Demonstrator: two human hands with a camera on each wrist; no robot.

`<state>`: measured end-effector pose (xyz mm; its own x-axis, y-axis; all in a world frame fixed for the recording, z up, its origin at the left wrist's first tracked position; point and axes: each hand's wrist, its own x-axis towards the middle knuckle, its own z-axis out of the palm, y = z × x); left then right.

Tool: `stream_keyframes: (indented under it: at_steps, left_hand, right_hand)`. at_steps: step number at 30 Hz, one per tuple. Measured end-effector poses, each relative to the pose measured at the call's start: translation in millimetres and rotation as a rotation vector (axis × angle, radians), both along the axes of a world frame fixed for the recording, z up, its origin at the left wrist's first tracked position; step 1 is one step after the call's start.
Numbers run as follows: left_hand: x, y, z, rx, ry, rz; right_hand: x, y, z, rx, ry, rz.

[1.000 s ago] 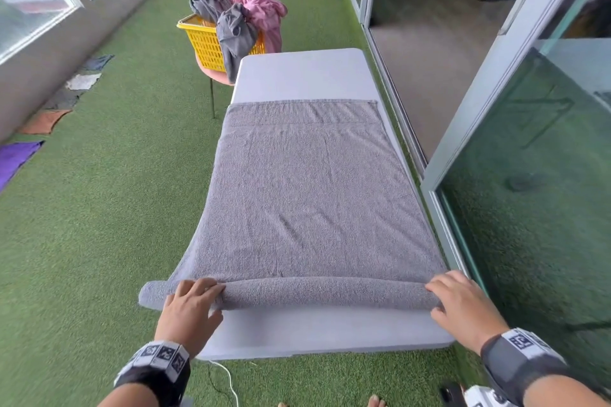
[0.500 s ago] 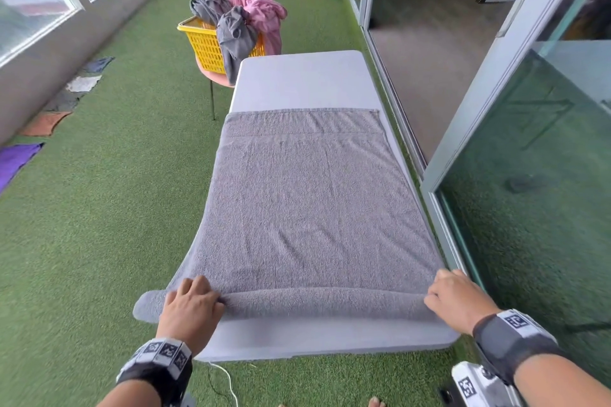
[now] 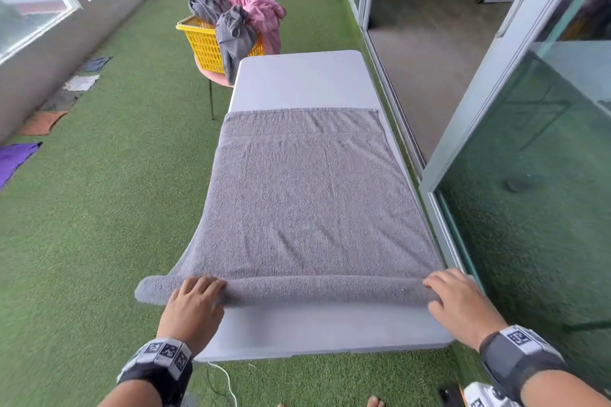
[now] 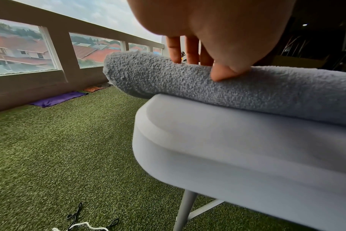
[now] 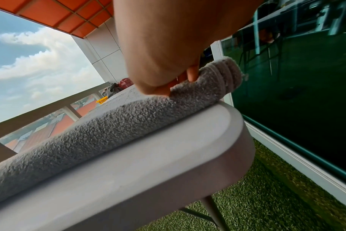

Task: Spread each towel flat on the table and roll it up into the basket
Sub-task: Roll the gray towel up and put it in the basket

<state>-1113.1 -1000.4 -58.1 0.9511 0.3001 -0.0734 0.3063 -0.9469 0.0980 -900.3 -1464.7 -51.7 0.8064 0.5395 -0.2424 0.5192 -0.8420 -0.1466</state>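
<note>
A grey towel [image 3: 307,195] lies flat along the white folding table [image 3: 307,79], its near end wound into a roll [image 3: 324,289] across the table's width. My left hand [image 3: 195,304] holds the roll near its left end, which overhangs the table edge; fingers [image 4: 190,50] lie over the top and the thumb presses the near side of the roll [image 4: 188,87]. My right hand [image 3: 459,304] curls over the right end, where the spiral layers of the roll [image 5: 225,75] show. The yellow basket [image 3: 205,43] stands beyond the table's far left corner.
Grey and pink towels [image 3: 254,10] are heaped in the basket, which sits on a pink stool. A glass sliding door [image 3: 529,175] runs close along the table's right side. Cloths [image 3: 16,158] lie on the artificial grass by the left wall. A white cable [image 3: 224,380] trails under the near edge.
Both hands have turned the roll away from me; it is thicker and the flat stretch of towel is shorter, with its far edge drawn nearer.
</note>
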Motion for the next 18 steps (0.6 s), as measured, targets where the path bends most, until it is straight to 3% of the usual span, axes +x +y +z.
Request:
stream_keyframes:
  at_steps: [7, 18]
  left_hand:
    - [1, 3, 1, 0.004, 0.036, 0.003]
    - [-4, -2, 3, -0.023, 0.145, 0.045]
  right_hand:
    - [1, 8, 14, -0.120, 0.026, 0.039]
    - [14, 19, 15, -0.161, 0.098, -0.098]
